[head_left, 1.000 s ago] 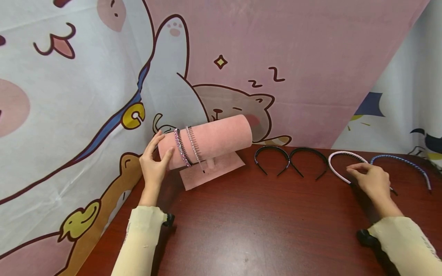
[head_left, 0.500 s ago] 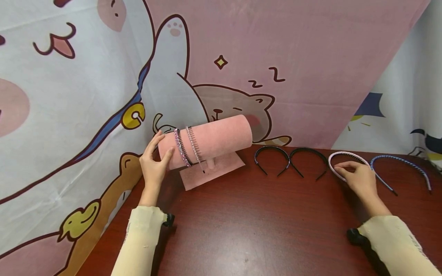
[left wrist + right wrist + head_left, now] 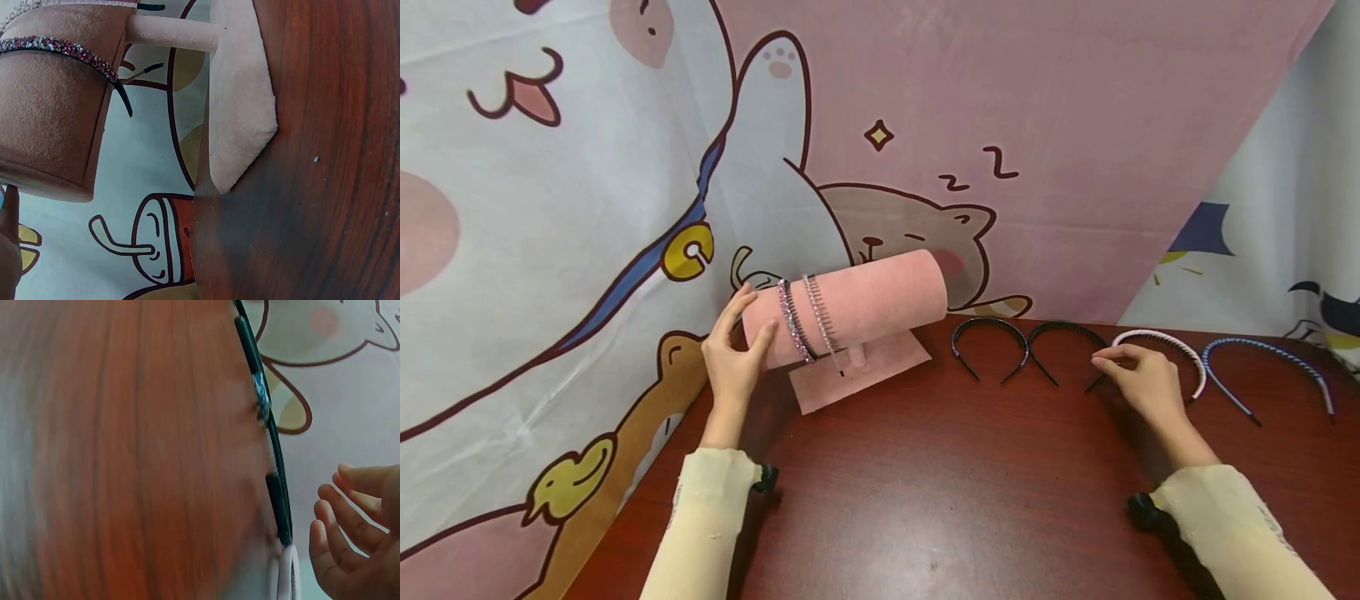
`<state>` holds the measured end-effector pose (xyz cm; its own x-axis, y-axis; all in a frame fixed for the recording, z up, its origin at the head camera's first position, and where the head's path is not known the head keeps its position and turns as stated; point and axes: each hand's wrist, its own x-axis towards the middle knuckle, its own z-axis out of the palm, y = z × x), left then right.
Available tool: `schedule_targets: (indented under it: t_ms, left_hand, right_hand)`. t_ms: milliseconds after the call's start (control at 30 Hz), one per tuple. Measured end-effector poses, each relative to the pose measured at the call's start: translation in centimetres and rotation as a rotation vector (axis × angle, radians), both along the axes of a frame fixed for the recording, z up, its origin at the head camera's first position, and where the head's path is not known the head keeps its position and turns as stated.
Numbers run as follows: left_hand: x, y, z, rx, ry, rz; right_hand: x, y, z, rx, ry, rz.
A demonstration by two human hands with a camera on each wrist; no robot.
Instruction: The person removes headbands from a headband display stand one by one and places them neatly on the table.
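Observation:
My left hand point(image 3: 730, 362) grips the left end of a pink padded headband display stand point(image 3: 887, 296), thumb in front and fingers over the far side. On its roll sit a glittery pink-and-black headband point(image 3: 792, 321) and a pale toothed headband point(image 3: 818, 310). My right hand point(image 3: 1142, 385) hovers over the table at the gap between a black headband point(image 3: 1067, 325) and a pale pink headband point(image 3: 1193, 357), partly covering both. In the right wrist view its fingers point(image 3: 350, 519) are loosely bent, with nothing between them.
A dark patterned headband point(image 3: 989, 322) lies left of the black one, and a blue wrapped headband point(image 3: 1273, 345) lies at the far right. The row rests on a red-brown wooden table point(image 3: 955, 483) before a cartoon-print cloth point(image 3: 1075, 100).
My right hand has moved left along the row, from the pale pink headband toward the black one. My left hand and the display stand stay in place.

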<state>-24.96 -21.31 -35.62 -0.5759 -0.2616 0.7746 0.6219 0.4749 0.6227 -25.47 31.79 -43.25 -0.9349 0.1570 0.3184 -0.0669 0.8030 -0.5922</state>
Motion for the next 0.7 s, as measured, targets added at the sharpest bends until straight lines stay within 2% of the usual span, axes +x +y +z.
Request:
schedule_targets:
  t_ms: [267,533,700]
  left_hand:
    - [0.0,-0.1,-0.1,-0.003,0.004,0.006]
    - [-0.1,-0.1,-0.1,-0.006,0.009,0.009]
    - [-0.1,-0.1,-0.1,-0.007,0.006,0.011]
  right_hand:
    - [-0.3,-3.2,0.4,-0.037,-0.038,0.054]
    - [-0.8,-6.6,0.2,-0.046,0.010,0.121]
    - [-1.1,-9.0,0.2,-0.059,-0.001,0.166]
